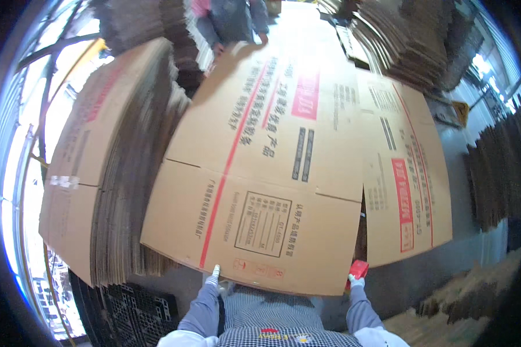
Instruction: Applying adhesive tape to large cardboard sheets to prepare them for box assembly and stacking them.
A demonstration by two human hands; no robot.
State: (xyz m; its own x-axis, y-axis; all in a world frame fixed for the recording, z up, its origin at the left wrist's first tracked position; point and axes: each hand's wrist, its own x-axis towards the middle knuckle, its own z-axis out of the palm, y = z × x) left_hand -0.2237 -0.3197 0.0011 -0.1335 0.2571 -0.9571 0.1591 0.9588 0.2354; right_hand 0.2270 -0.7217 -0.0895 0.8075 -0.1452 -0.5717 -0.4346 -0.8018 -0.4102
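A large flat cardboard sheet [324,243], printed in black and red, spreads out before me. At its near edge, my gloved left hand [214,276] is closed on the board, thumb on top and the other fingers hidden beneath. My right hand [356,281] is beside the sheet's near right corner, closed around a small red block-like object [359,268] whose kind I cannot make out. Whether that hand also touches the board is unclear. Across the sheet, a co-worker's hands [263,39] are at its far left edge.
A tall stack of flat cardboard [75,156] stands at left, above a black plastic pallet [139,306]. Another printed cardboard sheet [440,191] lies to the right. More cardboard stacks [405,40] fill the far right, with further piles [498,173] at the right side.
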